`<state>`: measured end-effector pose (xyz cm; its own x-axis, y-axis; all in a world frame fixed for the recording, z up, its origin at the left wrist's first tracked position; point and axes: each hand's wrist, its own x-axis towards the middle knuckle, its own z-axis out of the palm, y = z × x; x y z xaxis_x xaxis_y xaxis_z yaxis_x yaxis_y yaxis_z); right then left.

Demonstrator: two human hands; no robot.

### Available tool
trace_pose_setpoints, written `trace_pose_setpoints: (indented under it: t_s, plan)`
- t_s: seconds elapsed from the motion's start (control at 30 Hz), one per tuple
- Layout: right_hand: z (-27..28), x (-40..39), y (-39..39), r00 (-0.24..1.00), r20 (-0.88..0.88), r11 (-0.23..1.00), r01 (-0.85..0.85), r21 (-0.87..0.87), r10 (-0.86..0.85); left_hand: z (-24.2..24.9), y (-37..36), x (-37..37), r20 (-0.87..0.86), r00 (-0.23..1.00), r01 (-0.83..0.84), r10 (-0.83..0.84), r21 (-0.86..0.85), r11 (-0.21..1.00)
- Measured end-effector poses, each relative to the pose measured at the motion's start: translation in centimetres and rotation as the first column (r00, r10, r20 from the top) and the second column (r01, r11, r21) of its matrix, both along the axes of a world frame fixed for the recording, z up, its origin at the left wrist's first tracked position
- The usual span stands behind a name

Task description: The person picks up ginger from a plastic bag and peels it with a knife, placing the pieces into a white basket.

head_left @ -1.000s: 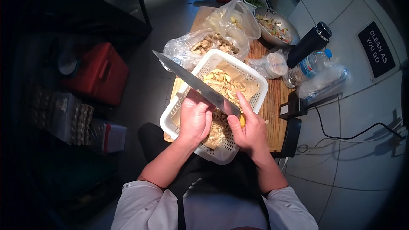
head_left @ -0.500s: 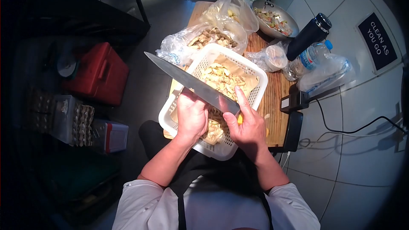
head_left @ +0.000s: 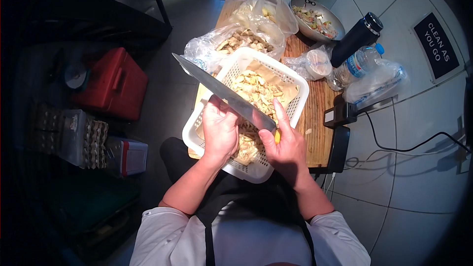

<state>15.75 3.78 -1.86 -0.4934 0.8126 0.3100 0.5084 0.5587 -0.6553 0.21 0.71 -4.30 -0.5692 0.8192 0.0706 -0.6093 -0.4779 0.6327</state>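
My right hand [head_left: 287,143] grips a large kitchen knife [head_left: 221,91] by its yellow handle, index finger stretched along the blade. The broad blade points up and left, over a white perforated basket [head_left: 301,86]. My left hand [head_left: 220,130] is closed beside the blade on the left; its fingertips and whatever they hold are hidden behind the knife. Pale yellow-brown pieces and peelings [head_left: 253,86] that look like ginger lie in the basket on a brownish lining. More of them [head_left: 248,151] lie at the basket's near end, between my wrists.
Plastic bags of similar pieces [head_left: 244,42] rest beyond the basket on the wooden table [head_left: 318,140]. To the right stand a pan of chopped food [head_left: 315,22], a dark flask [head_left: 357,39] and a water bottle [head_left: 357,66]. A red cooler [head_left: 113,86] and egg trays [head_left: 96,143] are on the left.
The knife's tip has shifted slightly right and its blade is a little steeper. My left hand has turned slightly with it; both hands stay over the basket.
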Motion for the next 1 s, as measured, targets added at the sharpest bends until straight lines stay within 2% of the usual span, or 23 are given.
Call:
trace_pose_setpoints:
  t_s: [0.2, 0.33, 0.4, 0.5, 0.53, 0.63, 0.7, 0.73, 0.83, 0.9, 0.93, 1.0]
  plan:
    - [0.8, 0.1, -0.5, 1.0, 0.002, 0.993, 0.004, -0.114, -0.004, 0.1, -0.2, 0.0, -0.013, 1.0, 0.001, -0.002, -0.039, 0.999]
    - [1.2, -0.3, -0.5, 0.998, -0.055, 0.998, -0.019, -0.058, 0.015, 0.6, -0.7, -0.2, -0.186, 0.981, 0.026, -0.057, -0.161, 0.987]
    - [1.4, -0.6, 0.2, 0.993, -0.105, 0.997, -0.053, -0.048, 0.048, 1.0, -0.8, 0.0, -0.292, 0.947, 0.094, -0.135, -0.15, 0.984]
    - [1.7, -1.1, 1.7, 0.982, -0.155, 0.991, -0.118, -0.061, 0.107, 0.8, -1.9, 0.9, -0.234, 0.9, 0.322, -0.369, -0.214, 0.922]
    - [2.1, -1.0, 2.0, 0.979, -0.194, 0.934, -0.13, -0.332, 0.068, -0.2, -2.2, 0.9, -0.228, 0.885, 0.355, -0.407, -0.238, 0.904]
    - [2.3, -0.5, 2.7, 0.919, -0.385, 0.9, -0.238, -0.364, 0.087, -0.5, -1.9, 0.3, -0.012, 0.94, 0.34, -0.342, -0.07, 0.938]
    - [3.2, 0.2, 2.2, 0.938, -0.345, 0.847, -0.216, -0.486, 0.041, -0.9, -1.8, -0.3, 0.076, 0.947, 0.314, -0.311, -0.038, 0.949]
    - [3.2, 0.3, 2.0, 0.939, -0.341, 0.852, -0.212, -0.478, 0.042, -0.8, -1.7, -0.6, 0.096, 0.95, 0.302, -0.298, -0.038, 0.952]
    - [2.2, 0.7, 1.5, 0.949, -0.305, 0.911, -0.192, -0.366, 0.078, -0.8, -1.4, -1.1, 0.092, 0.96, 0.266, -0.264, -0.01, 0.964]
    - [1.1, 0.7, 1.3, 0.949, -0.293, 0.959, -0.187, -0.212, 0.12, -0.8, -0.9, -1.3, 0.052, 0.971, 0.23, -0.232, 0.049, 0.972]
    - [1.1, 0.8, 1.1, 0.97, -0.22, 0.973, -0.146, -0.18, 0.105, -0.5, -0.9, -1.0, 0.089, 0.982, 0.169, -0.169, 0.002, 0.986]
    - [1.1, 0.6, 0.6, 0.977, -0.193, 0.977, -0.129, -0.172, 0.095, 0.7, -0.5, -0.5, 0.065, 0.994, 0.089, -0.089, 0.012, 0.996]
